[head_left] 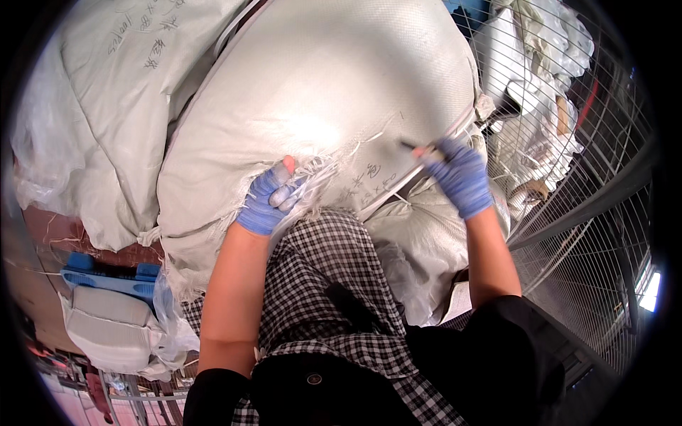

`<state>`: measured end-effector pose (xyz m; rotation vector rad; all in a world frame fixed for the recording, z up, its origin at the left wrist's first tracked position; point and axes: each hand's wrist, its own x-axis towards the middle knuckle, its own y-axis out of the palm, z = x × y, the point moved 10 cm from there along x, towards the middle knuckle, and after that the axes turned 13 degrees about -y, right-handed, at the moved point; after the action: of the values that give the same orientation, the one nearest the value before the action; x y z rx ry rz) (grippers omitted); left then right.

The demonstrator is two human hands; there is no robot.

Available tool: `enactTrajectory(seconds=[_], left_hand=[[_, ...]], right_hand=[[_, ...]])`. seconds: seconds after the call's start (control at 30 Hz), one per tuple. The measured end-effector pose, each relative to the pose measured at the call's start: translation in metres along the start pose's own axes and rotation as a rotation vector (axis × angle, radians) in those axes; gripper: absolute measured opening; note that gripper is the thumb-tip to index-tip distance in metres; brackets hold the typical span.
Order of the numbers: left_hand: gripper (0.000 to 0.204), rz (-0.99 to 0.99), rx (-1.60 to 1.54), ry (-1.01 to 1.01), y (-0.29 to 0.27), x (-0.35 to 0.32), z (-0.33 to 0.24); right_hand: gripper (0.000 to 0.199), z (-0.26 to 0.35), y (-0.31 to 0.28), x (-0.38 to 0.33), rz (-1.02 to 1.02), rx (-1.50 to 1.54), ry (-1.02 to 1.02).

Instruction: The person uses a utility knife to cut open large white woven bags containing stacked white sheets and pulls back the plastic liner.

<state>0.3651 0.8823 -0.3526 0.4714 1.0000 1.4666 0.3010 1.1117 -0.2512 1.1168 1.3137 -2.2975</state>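
A big stuffed white woven sack (341, 85) with handwritten marks lies in front of me. My left hand (266, 199), in a blue knit glove with a bare thumb tip, is closed on a tuft of frayed white strands (320, 170) at the sack's near edge. To the right, my right hand (460, 177), gloved the same way, is raised over the sack's right side. Its fingers are wrapped round a small dark pointed tool (408, 145), blurred by motion, so its exact kind does not show. The tool points left and is apart from the strands.
Another white woven sack (114, 121) leans at the left. A wire mesh panel (582, 156) runs along the right, with white sacks and plastic behind it. Below the right hand lies another stuffed white bag (415, 231). At lower left, a white bundle (110, 330) sits beside blue plastic (106, 280).
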Motion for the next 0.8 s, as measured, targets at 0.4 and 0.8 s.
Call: enactTrajectory(seconds=[0.4, 0.8], left_hand=[[0.077, -1.217, 1.367, -0.169, 0.031, -0.02, -0.014], [0.075, -1.535, 0.467, 0.33, -0.04, 0.002, 0.009]], right_hand=[[0.055, -0.145, 0.061, -0.008, 0.103, 0.449, -0.098], [0.032, -0.071, 0.064, 0.066, -0.101, 1.511, 0.137]])
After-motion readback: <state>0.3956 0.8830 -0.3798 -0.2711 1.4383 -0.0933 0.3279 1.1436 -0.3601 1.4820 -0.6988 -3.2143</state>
